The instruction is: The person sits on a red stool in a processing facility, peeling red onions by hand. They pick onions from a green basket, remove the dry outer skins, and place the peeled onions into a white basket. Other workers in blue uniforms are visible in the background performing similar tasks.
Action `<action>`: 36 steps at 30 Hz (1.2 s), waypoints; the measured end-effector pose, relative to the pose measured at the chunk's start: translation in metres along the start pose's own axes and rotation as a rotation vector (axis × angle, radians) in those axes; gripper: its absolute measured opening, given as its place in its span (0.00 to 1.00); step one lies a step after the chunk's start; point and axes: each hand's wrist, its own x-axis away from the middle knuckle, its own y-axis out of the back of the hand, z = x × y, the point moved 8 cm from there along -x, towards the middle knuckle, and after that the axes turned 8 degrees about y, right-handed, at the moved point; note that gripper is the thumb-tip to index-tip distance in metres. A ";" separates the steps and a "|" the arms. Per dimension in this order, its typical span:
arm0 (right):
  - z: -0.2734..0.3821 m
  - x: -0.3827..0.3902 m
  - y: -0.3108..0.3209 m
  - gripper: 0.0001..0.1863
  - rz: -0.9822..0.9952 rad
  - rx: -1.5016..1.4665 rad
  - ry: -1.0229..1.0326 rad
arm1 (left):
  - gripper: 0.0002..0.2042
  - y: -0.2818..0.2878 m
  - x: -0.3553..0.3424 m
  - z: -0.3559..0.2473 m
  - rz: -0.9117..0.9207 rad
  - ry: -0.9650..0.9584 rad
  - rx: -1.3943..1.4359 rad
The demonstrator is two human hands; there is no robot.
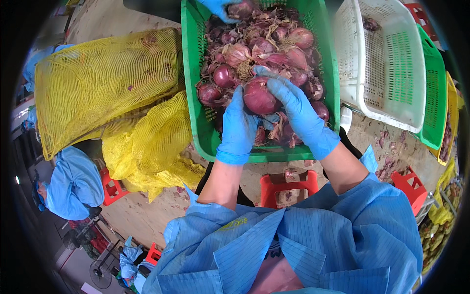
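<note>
A large red onion (259, 96) is held between my two blue-gloved hands, over the near part of a green crate (196, 112). The fingers of my right hand (301, 110) curl over the onion's right side. My left hand (238, 130) supports it from the left and below, its fingers partly hidden. Beneath them the crate is heaped with red onions (224, 76), dry skins and roots. At the crate's far edge another person's blue-gloved hand (218, 9) grips a second onion (240, 10).
Yellow mesh sacks (107, 78) lie left of the crate. A white basket (391, 63) and a green basket (433, 88) stand at the right. Near me is a red stool (289, 188), and onion skins litter the floor. A person in blue (76, 183) sits at left.
</note>
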 end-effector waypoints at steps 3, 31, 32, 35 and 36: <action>-0.001 -0.001 -0.002 0.33 0.040 0.054 -0.110 | 0.24 -0.008 0.001 0.000 0.084 0.016 -0.022; 0.034 -0.038 -0.185 0.31 0.336 -0.141 -0.256 | 0.19 0.016 0.065 -0.040 0.044 -0.364 -1.195; 0.044 -0.054 -0.221 0.36 0.337 -0.040 -0.108 | 0.20 0.015 0.069 -0.050 0.051 -0.374 -1.143; 0.051 -0.077 -0.349 0.29 0.685 0.004 -0.286 | 0.21 0.025 0.085 -0.069 0.066 -0.330 -1.011; 0.059 -0.083 -0.398 0.26 0.764 0.066 -0.184 | 0.21 0.032 0.084 -0.071 0.057 -0.343 -0.977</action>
